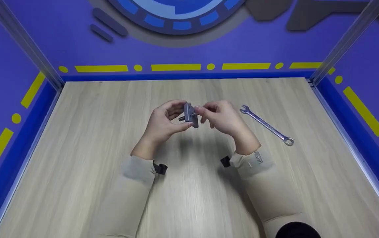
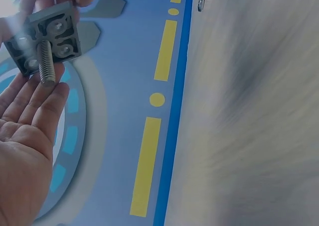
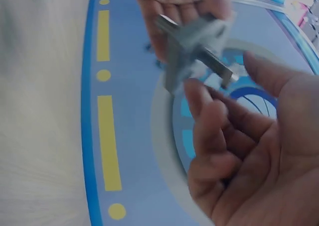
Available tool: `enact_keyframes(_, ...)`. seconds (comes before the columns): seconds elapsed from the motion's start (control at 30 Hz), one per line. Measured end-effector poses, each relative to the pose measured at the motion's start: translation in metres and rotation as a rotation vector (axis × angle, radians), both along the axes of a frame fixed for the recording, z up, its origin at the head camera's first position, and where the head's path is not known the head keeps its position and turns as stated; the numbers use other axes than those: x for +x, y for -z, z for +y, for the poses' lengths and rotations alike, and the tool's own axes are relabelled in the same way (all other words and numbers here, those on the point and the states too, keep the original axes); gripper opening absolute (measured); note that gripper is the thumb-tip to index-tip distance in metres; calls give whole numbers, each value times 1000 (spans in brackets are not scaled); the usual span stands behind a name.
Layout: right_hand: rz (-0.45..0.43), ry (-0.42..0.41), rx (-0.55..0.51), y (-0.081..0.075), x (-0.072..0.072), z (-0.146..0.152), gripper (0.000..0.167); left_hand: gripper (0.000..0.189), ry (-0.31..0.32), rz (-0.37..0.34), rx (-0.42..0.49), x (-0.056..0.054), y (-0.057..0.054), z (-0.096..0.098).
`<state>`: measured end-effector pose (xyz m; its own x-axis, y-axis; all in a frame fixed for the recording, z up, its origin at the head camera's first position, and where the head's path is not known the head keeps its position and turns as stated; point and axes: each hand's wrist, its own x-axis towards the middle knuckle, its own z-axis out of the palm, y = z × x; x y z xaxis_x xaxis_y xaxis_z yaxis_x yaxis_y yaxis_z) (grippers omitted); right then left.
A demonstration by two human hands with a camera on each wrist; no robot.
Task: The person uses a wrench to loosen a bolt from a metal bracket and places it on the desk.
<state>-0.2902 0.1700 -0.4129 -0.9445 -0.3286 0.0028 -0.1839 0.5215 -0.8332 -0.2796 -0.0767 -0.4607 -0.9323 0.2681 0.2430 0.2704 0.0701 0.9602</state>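
Note:
My left hand (image 1: pixel 163 120) holds a small grey square plate (image 1: pixel 188 112) by its edges, thumb on one side and fingers on the other. A threaded bolt (image 2: pixel 46 64) runs through the plate's middle and sticks out on both sides. Recesses and corner holes mark the face in the left wrist view. My right hand (image 1: pixel 222 115) is at the bolt's other end. In the right wrist view, that bolt end (image 3: pixel 217 64) lies between the thumb and the loosely bent fingers, with a gap to the thumb. The plate is blurred there.
A combination wrench (image 1: pixel 267 125) lies on the wooden table (image 1: pixel 87 148), right of my right hand. Blue printed panels (image 1: pixel 182 54) with yellow dashes stand around the table's back and sides. Metal posts (image 1: pixel 344 39) stand at the back corners.

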Motion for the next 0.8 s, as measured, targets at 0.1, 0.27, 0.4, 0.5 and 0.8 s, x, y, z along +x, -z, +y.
enact_keyframes(0.1,-33,36,20,1,2,-2,42,70,2,-1,13,1,2,2)
enact_keyframes(0.27,21,1,4,2,2,0,26,70,8,0,8,0,4,2)
enact_keyframes(0.4,89,-46,-5,2,2,1,17,71,-5,2,4,-1,4,1)
enact_keyframes(0.5,120,-58,2,1,2,1,18,70,-16,5,10,-1,4,0)
enact_keyframes(0.8,192,-104,-14,-1,3,3,25,69,-12,2,22,-1,2,-2)
